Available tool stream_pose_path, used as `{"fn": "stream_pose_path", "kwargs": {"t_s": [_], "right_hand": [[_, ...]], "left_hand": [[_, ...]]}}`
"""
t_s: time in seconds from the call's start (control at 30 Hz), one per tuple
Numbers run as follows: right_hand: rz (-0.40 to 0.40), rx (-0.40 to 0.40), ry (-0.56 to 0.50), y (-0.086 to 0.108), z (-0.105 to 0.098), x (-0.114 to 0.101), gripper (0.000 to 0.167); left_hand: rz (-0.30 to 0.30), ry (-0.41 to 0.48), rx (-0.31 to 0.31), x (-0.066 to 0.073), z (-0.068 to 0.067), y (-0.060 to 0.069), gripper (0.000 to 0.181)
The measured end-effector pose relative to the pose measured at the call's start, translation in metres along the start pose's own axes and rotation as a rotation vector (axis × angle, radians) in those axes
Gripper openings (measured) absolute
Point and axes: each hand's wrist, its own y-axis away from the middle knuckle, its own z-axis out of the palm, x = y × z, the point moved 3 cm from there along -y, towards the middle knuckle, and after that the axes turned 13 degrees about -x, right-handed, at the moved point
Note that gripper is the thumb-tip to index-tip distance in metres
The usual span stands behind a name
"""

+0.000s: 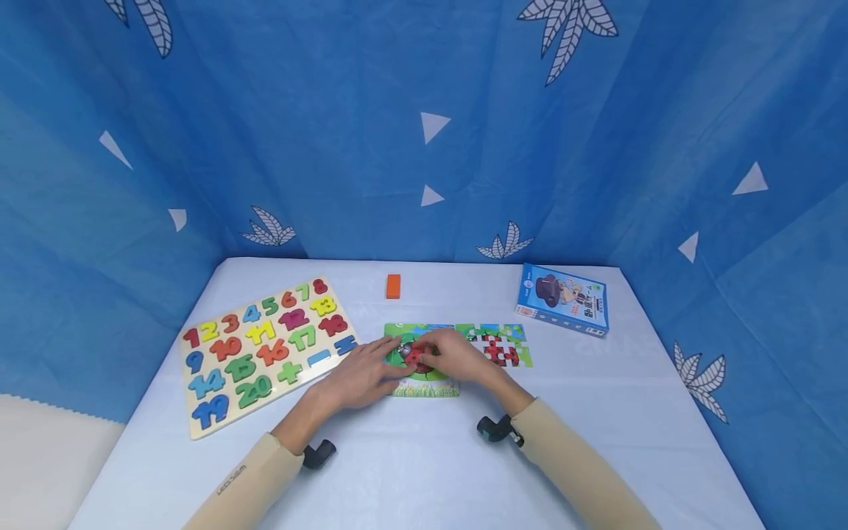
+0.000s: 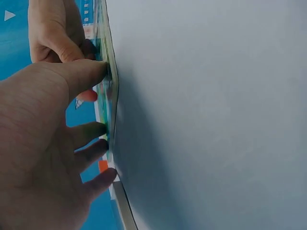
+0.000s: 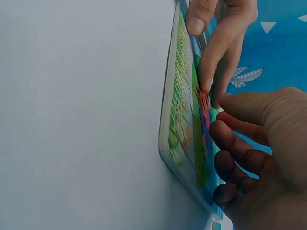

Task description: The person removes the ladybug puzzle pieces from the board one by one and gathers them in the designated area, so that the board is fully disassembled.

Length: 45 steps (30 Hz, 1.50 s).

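Observation:
A ladybug puzzle board (image 1: 426,391) lies on the table, with green, blue and grass colours around the red insect. My left hand (image 1: 363,377) reaches over its left side, fingers spread and fairly straight, with the fingertips on the board. In the left wrist view the thumb (image 2: 93,72) touches the near edge. From the right comes my right hand (image 1: 457,355), its thumb and bent fingers pinching a puzzle piece over the ladybug. That piece is mostly hidden by the fingertips, also in the right wrist view. Just right of the board are several ladybug jigsaw pieces (image 1: 501,356).
A wooden number board (image 1: 265,346) with coloured numerals lies to the left. Behind the puzzle is a small orange block (image 1: 394,286). A blue box (image 1: 563,300) sits at the back right. Blue curtains (image 1: 371,147) surround the white table (image 1: 411,471).

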Motion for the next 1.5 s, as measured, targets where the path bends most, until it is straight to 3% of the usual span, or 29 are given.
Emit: {"fn": "stream_pose_path", "kwargs": {"t_s": [0.3,0.5,0.77,1.13,1.5], "right_hand": [[-0.025,-0.003,0.054,-0.008,0.007,-0.005,0.028],[-0.019,0.001,0.018,-0.01,0.009,-0.007,0.026],[0.073,0.025,-0.062,-0.011,0.01,-0.003,0.023],[0.04,0.066,-0.134,-0.013,0.012,-0.003,0.007],[0.033,0.05,-0.19,-0.01,0.01,-0.008,0.004]], "left_hand": [[0.043,-0.03,0.008,0.003,-0.002,0.001,0.041],[0.026,-0.022,0.008,0.002,-0.002,0.002,0.041],[0.059,-0.011,0.044,0.002,-0.005,0.002,0.039],[0.035,0.035,0.023,0.002,-0.006,0.001,0.036],[0.025,0.036,0.014,0.001,-0.006,0.0,0.036]]}}
